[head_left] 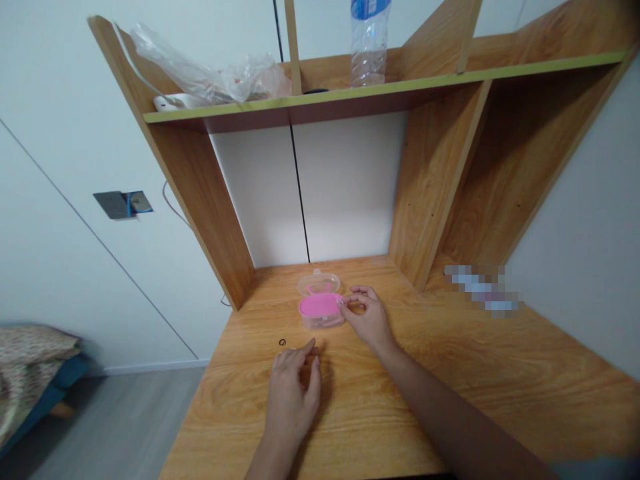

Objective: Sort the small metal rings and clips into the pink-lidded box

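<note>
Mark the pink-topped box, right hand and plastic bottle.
Pink-topped box [321,306]: head view, pink top.
Right hand [371,321]: head view, middle of the hand.
Plastic bottle [369,59]: head view, clear body below blue label [369,8].

I'm standing here reading no word or number anywhere. On the clear, ribbed plastic bottle, the blue, band-like label is showing paler markings, but they're looking too blurred for making out.
</note>
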`<state>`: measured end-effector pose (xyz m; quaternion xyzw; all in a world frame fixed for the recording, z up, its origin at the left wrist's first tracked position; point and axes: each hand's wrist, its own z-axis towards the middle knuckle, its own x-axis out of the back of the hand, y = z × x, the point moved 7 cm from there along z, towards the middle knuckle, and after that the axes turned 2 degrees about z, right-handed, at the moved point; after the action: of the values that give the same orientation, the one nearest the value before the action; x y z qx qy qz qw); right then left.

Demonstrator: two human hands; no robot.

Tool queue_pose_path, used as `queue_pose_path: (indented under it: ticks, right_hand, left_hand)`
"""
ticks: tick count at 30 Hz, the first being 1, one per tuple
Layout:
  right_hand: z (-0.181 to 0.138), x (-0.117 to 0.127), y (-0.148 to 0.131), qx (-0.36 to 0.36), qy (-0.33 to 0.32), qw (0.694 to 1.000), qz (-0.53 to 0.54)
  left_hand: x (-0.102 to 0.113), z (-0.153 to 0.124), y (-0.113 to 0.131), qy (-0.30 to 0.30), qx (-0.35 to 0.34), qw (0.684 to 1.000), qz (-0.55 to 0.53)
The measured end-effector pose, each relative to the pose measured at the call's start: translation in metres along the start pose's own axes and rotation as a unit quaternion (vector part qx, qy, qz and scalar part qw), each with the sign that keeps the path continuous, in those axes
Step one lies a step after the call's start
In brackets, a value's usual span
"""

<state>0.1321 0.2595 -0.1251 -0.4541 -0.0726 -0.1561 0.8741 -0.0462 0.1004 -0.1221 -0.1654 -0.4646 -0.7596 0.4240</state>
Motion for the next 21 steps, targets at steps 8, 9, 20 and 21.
queue_pose_path:
  ticks: [8,9,20,21]
  right_hand:
    - [0.001,-0.005,0.008,-0.013,-0.020,1.000,-0.002]
    - [0.000,-0.005,0.008,-0.012,-0.025,1.000,-0.001]
    - [-0.005,0.001,0.003,-0.024,-0.040,0.998,0.037]
    - [-0.006,0.003,0.003,-0.022,-0.037,0.998,0.038]
  left_hand:
    - [0.000,0.000,-0.003,0.004,0.013,1.000,0.011]
    - [0.000,0.000,-0.004,0.005,0.014,1.000,0.011]
    - [0.000,0.003,-0.013,-0.011,0.008,0.999,0.047]
    - [0.002,0.004,-0.017,-0.019,0.012,0.998,0.059]
